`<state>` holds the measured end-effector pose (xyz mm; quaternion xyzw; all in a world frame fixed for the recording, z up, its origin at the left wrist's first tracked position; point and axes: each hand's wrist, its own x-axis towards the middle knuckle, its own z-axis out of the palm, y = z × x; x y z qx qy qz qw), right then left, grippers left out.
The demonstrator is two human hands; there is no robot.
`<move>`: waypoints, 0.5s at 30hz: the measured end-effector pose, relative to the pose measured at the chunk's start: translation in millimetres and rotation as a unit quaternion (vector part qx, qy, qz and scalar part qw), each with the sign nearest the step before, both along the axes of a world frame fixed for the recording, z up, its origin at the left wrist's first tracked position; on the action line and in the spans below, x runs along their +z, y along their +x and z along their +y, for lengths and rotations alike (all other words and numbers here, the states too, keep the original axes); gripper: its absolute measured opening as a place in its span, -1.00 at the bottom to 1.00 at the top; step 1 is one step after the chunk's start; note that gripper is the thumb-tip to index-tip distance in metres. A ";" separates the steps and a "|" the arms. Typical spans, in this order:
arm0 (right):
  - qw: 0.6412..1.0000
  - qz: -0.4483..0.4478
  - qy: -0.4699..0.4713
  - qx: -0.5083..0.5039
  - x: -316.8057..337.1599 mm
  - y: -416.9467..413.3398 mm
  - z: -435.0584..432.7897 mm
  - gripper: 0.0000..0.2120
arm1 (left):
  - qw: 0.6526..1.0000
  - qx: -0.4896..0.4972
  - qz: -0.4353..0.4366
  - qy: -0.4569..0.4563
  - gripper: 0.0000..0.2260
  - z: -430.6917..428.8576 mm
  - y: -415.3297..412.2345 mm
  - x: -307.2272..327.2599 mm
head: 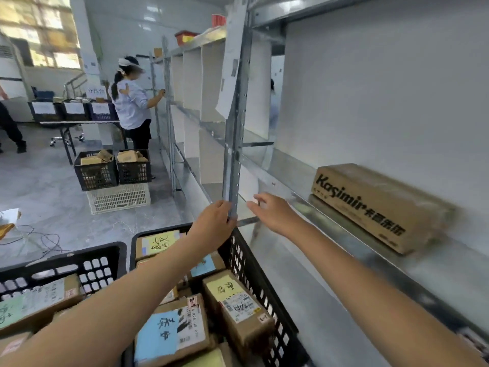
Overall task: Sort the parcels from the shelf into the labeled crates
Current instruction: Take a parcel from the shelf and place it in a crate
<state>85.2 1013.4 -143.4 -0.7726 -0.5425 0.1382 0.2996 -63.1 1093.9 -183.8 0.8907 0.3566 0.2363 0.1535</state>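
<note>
One long brown "Kasimir" carton (381,205) lies on the metal shelf (330,250) at the right. Below me a black crate (254,263) is packed with several labelled parcels (235,303), and a second black crate (92,263) to its left holds more parcels (39,300). My left hand (211,226) is stretched out above the crate's far rim, its fingers resting against the shelf's steel upright (234,165). My right hand (275,213) is spread in the air over the shelf edge, fingers relaxed, holding nothing. The carton is well to the right of both hands.
A person (132,104) stands at the far shelving. Beside them two black crates of parcels (112,168) sit on a white crate (119,198). A table (79,123) with labelled bins stands at the back left. Cables lie on the floor (39,237).
</note>
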 end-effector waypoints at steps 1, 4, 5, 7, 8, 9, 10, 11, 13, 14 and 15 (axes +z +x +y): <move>1.000 -0.005 0.007 -0.008 9.1 1.5 -10.8 -0.47 | 1.000 0.002 -0.009 0.002 -0.64 -7.4 9.8 10.1; 0.999 -0.033 0.031 -0.022 34.3 6.0 -43.4 -0.44 | 0.999 -0.013 -0.033 0.015 -0.59 -31.0 40.5 36.1; 0.998 -0.040 0.043 -0.028 42.5 7.8 -54.1 -0.44 | 0.998 -0.023 -0.047 0.020 -0.59 -39.3 50.2 43.2; 0.995 -0.047 0.073 -0.047 57.8 12.2 -76.0 -0.47 | 0.996 -0.041 -0.069 0.027 -0.62 -58.0 65.0 55.9; 0.993 -0.047 0.091 -0.056 64.6 14.6 -87.7 -0.48 | 0.996 -0.050 -0.070 0.030 -0.61 -66.7 71.2 61.2; 0.991 -0.047 0.108 -0.068 70.6 18.1 -100.0 -0.49 | 0.996 -0.061 -0.062 0.033 -0.60 -73.8 77.6 66.6; 0.988 -0.052 0.122 -0.082 76.1 21.7 -112.3 -0.50 | 0.995 -0.072 -0.051 0.035 -0.58 -78.8 84.6 72.7; 0.985 -0.060 0.130 -0.097 80.8 26.0 -124.5 -0.50 | 0.995 -0.079 -0.047 0.034 -0.57 -83.0 91.8 80.3; 0.979 -0.077 0.137 -0.128 88.4 37.0 -148.4 -0.51 | 0.994 -0.087 -0.064 0.013 -0.56 -89.2 106.8 95.6; 0.976 -0.086 0.140 -0.141 91.0 43.9 -160.7 -0.51 | 0.993 -0.088 -0.077 -0.004 -0.56 -92.0 114.9 102.3; 0.973 -0.093 0.139 -0.158 92.8 51.1 -173.8 -0.52 | 0.992 -0.089 -0.085 -0.025 -0.55 -94.8 122.6 108.0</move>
